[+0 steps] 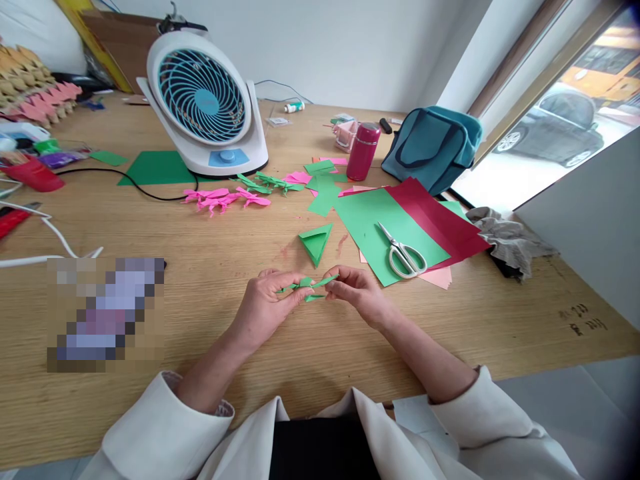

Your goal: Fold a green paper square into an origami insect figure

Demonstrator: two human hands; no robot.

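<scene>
Between my two hands is a small folded green paper piece (306,283), with narrow strips sticking out; its exact shape is partly covered by fingers. My left hand (267,300) pinches its left side with thumb and fingers. On the other side, my right hand (357,293) grips a thin strip of the same paper. Just beyond the hands lies a folded green paper triangle (316,244). Farther back are several folded pink paper figures (220,199) and green paper figures (270,182), with loose green paper pieces (326,193) to their right.
White-handled scissors (405,259) lie on a green sheet (363,223) over red paper (440,223). A fan (205,100), a red bottle (363,152) and a teal bag (433,147) stand behind. At left, a blurred-out object (107,313) rests near a white cable (63,237).
</scene>
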